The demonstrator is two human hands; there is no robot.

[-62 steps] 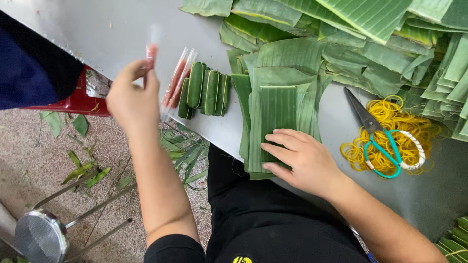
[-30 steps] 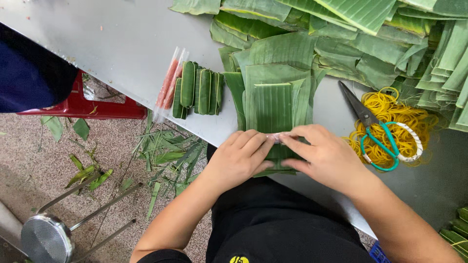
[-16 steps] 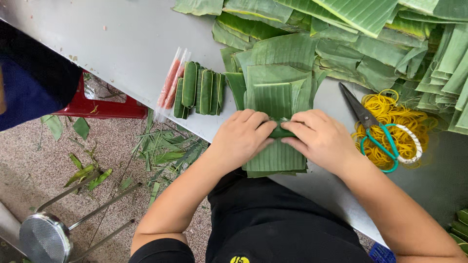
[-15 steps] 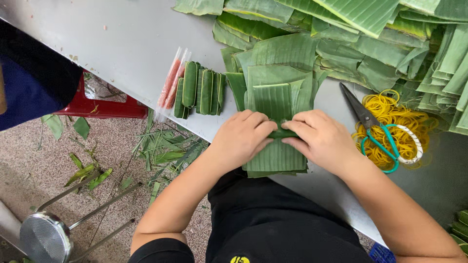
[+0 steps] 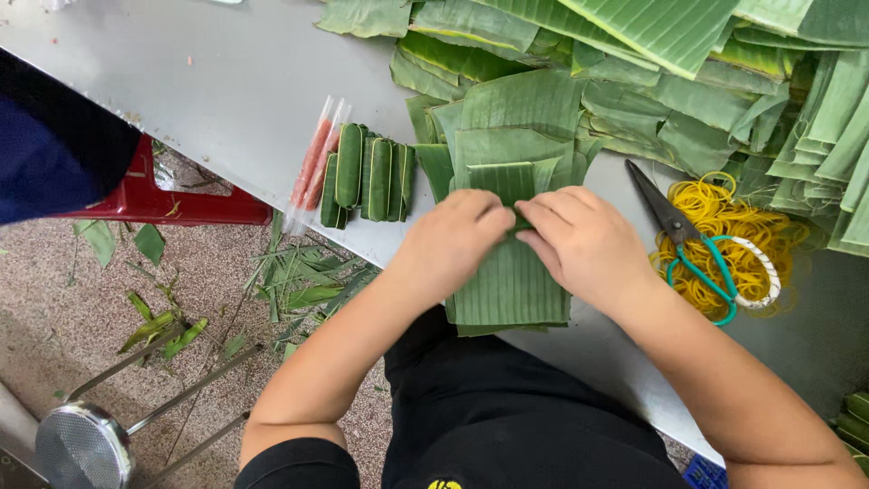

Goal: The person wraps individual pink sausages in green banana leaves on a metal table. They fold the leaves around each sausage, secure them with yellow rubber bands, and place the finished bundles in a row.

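A stack of cut banana leaf pieces [image 5: 511, 290] lies at the near edge of the grey metal table [image 5: 226, 81]. My left hand [image 5: 450, 243] and my right hand [image 5: 585, 243] press side by side on its middle, fingertips meeting, and roll a fold of the top leaf forward. What is inside the fold is hidden by my fingers. Left of the stack lie several finished green leaf rolls [image 5: 367, 177] and a few clear tubes with pink filling [image 5: 315, 167].
Scissors with green handles [image 5: 692, 244] rest on a heap of yellow rubber bands [image 5: 738, 240] to the right. Loose banana leaves [image 5: 634, 63] pile up at the back. On the floor are leaf scraps [image 5: 299, 281], a red stool [image 5: 154, 195] and a metal stool [image 5: 86, 444].
My left hand put a pink tube onto the leaf stack. Both hands then came together on it and have rolled the leaf fold farther up the stack.
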